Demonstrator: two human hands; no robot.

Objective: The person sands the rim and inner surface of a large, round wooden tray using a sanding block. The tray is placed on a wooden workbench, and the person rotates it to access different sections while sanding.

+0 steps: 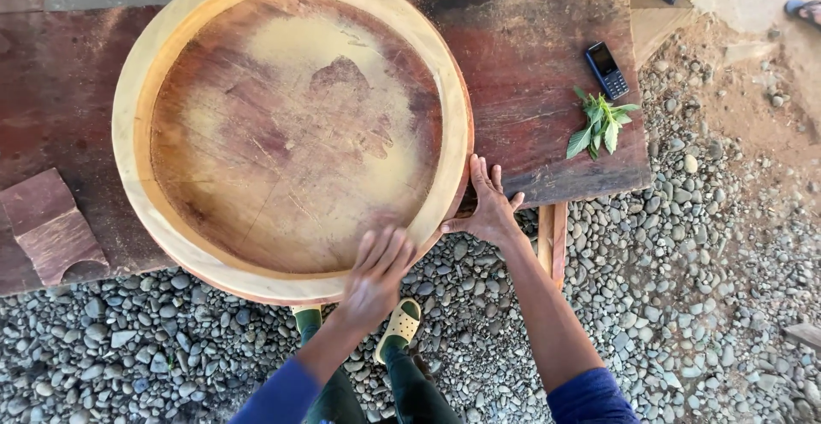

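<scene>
Bowl (291, 125) step reads as hand-rubbing: left hand (376, 274) flat and open, blurred, on the near inner rim, right hand (489, 206) open, bracing the outer wall; keep it braced since the bowl overhangs the bench (530, 65) toward the gravel (684, 304).

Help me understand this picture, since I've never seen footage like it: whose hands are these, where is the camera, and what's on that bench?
The camera sits on a person's head and looks down at their own two bare hands. The left hand lies flat on the rim of a big round wooden tray, blurred. The right hand presses against the tray's outer edge. Neither grips anything. The tray rests on a dark wooden bench above gravel. Also on the bench: a phone, a leafy sprig and a wood block.
</scene>
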